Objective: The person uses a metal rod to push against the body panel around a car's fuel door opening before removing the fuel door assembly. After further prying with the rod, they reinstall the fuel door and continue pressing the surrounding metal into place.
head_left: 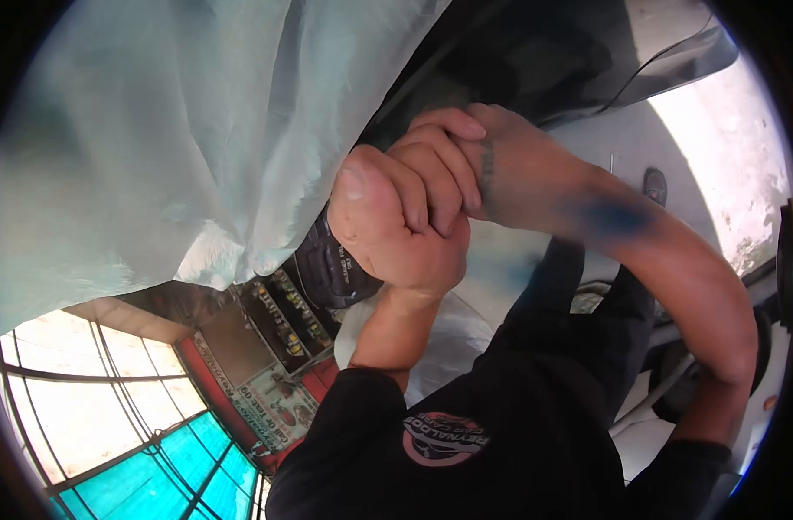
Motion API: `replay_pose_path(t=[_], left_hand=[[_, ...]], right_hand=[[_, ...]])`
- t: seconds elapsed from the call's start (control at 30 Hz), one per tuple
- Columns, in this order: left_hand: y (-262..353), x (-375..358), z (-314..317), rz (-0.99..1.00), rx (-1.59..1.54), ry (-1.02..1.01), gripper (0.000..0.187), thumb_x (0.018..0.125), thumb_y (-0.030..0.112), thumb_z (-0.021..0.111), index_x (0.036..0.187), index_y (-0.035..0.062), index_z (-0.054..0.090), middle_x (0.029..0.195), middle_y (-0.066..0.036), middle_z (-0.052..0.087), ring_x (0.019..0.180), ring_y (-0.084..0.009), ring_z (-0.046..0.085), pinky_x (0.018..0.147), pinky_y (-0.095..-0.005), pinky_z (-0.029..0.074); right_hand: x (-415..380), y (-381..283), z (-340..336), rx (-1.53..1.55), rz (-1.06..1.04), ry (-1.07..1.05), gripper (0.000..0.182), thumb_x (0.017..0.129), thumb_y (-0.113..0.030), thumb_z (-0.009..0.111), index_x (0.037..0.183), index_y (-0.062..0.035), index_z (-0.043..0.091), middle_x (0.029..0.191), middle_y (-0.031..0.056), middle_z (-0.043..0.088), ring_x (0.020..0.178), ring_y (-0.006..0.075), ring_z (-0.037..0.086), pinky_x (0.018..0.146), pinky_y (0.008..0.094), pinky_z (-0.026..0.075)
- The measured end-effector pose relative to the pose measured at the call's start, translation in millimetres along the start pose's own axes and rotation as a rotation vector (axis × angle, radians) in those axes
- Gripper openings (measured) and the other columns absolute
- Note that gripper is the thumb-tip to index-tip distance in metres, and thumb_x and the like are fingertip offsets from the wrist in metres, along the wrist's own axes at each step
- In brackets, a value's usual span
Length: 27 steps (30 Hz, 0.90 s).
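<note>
Bright daylight glare — fisheye-warped, vignetted edges

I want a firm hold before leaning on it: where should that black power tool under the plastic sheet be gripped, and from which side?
Probably by its body, as now: the left hand wraps the black power tool from its outer side, the right hand clasped over it. Its head is hidden beneath the plastic sheet, against the dark panel, so only the rear body is free to grasp.
</note>
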<state>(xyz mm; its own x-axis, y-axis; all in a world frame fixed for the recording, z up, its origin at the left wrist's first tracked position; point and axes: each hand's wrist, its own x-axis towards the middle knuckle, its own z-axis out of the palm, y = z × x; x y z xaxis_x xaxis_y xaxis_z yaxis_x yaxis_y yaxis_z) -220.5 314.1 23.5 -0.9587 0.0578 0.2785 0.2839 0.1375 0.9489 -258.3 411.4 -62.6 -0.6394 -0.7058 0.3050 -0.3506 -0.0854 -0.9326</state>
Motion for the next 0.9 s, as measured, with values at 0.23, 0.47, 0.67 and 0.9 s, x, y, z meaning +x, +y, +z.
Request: replay_pose_path(t=[0.23,0.47,0.67,0.9], left_hand=[[-6,-37,-17,0.21,0.126,-0.103,0.057,0.117,0.046,0.025,0.083,0.0083,0.051,0.07,-0.012,0.065,0.077,-0.032,0.069,0.107,-0.0628,0.046],[42,-87,-80,-0.011,1.194,0.016,0.039,0.109,0.023,0.058,0.139,-0.0004,0.056,0.121,-0.027,0.064,0.118,-0.045,0.062,0.11,-0.0545,0.047],[67,-89,-144,-0.424,1.788,-0.073,0.061,0.089,0.0,0.075,0.147,-0.0018,0.054,0.138,-0.029,0.061,0.126,-0.0453,0.062,0.11,-0.0467,0.046],[59,-77,-212,-0.591,1.517,-0.178,0.053,0.089,0.002,0.073,0.139,-0.006,0.057,0.12,-0.022,0.073,0.112,-0.0318,0.07,0.099,-0.038,0.052]], right_hand=[[-9,-2,-13,-0.237,-0.184,0.098,0.006,0.08,-0.013,0.071,0.076,-0.0089,0.074,0.074,0.0116,0.072,0.07,0.0314,0.072,0.061,0.0418,0.058],[-12,0,3,-0.208,-0.111,0.16,0.008,0.079,-0.007,0.069,0.077,0.0003,0.07,0.069,0.0203,0.066,0.066,0.0372,0.07,0.06,0.0463,0.056],[-17,-2,10,-0.093,-0.072,0.263,0.007,0.082,-0.005,0.068,0.08,0.0008,0.071,0.075,0.0213,0.069,0.072,0.0411,0.07,0.067,0.0494,0.057],[-93,-20,-33,0.131,0.11,0.321,0.012,0.089,-0.009,0.069,0.085,0.0022,0.071,0.078,0.0203,0.068,0.069,0.038,0.065,0.066,0.0448,0.052]])
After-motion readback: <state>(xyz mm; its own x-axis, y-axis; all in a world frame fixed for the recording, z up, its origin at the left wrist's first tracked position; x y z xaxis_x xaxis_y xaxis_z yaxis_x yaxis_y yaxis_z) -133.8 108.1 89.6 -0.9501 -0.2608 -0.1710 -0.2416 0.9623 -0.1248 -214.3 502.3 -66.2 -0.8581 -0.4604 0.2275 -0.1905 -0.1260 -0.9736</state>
